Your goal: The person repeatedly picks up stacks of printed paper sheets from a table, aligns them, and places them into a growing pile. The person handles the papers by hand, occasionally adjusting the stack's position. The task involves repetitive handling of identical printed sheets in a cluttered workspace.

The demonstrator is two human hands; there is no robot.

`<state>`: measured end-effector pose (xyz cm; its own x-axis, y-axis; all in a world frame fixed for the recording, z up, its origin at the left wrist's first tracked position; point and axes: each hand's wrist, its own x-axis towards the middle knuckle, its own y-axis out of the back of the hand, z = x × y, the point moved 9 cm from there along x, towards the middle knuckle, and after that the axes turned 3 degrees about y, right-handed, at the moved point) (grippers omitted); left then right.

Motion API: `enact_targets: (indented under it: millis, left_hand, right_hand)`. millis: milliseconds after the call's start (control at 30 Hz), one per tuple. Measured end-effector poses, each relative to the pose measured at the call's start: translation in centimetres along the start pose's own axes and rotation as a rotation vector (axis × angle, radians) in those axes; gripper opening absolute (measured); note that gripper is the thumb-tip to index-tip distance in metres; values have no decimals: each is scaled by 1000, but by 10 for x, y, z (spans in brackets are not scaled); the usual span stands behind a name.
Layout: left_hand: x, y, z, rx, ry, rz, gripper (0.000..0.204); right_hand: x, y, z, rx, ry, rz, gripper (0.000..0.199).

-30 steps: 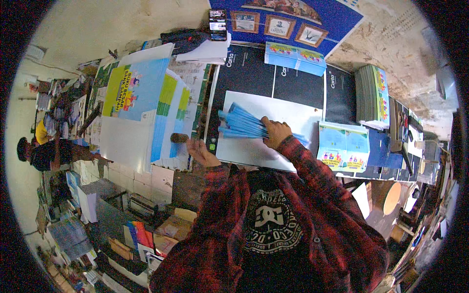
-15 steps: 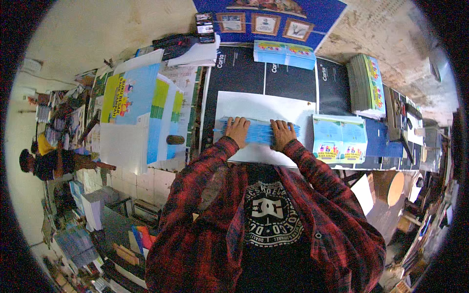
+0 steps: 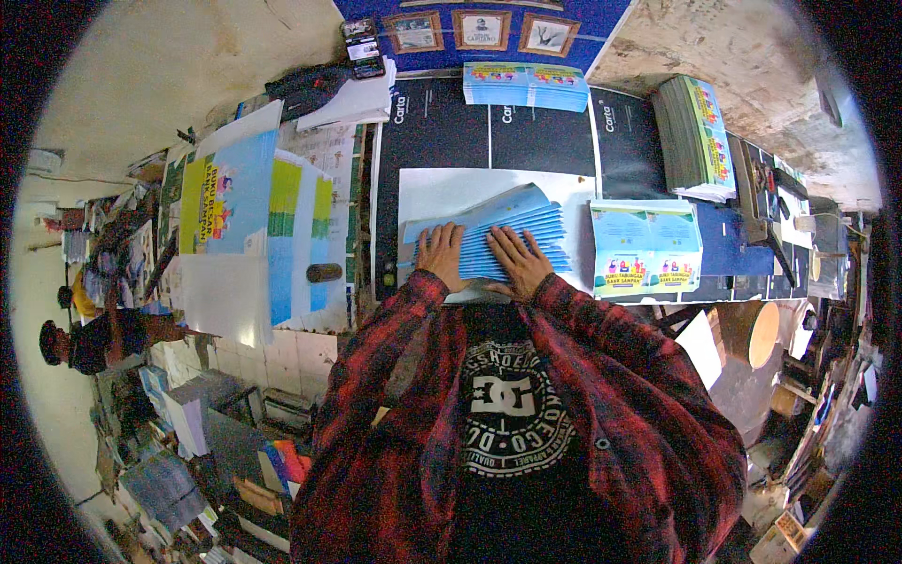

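Note:
A fanned stack of blue printed sheets point(image 3: 531, 218) lies on a large white sheet point(image 3: 423, 188) in front of me. My left hand point(image 3: 442, 256) rests flat on the left part of the stack, fingers stretched forward and fairly close together. Over the lower middle of the fan, my right hand point(image 3: 517, 261) presses down with its fingers apart and its thumb toward the near edge. The sheets overlap in steps, and their edges show as many thin blue lines. Some sheet edges under both palms are hidden.
Right of the white sheet stands a pile of blue and yellow-green booklets point(image 3: 645, 246). More booklet stacks stand at the far edge point(image 3: 526, 86) and far right point(image 3: 695, 136). Large printed sheets point(image 3: 225, 197) lie left, with a dark oblong object point(image 3: 324, 273). A person point(image 3: 103, 340) is at far left.
The blue sheets have gone from a compact, level stack to a slanted, spread fan. My right hand has moved inward, nearer the left, and both hands now lie flatter on the sheets.

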<state>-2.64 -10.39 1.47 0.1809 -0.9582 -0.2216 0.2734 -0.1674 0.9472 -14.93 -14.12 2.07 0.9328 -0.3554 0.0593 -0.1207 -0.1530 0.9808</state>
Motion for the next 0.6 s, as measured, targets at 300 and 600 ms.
enact_targets:
  millis: [300, 600]
  left_hand:
    - [14, -19, -14, -25, -38, -47, 70]
    - [-36, -17, -18, 37, 2, 119, 71]
  right_hand:
    - [41, 9, 29, 25, 28, -268, 72]
    - [-15, -19, 50, -8, -24, -234, 75]
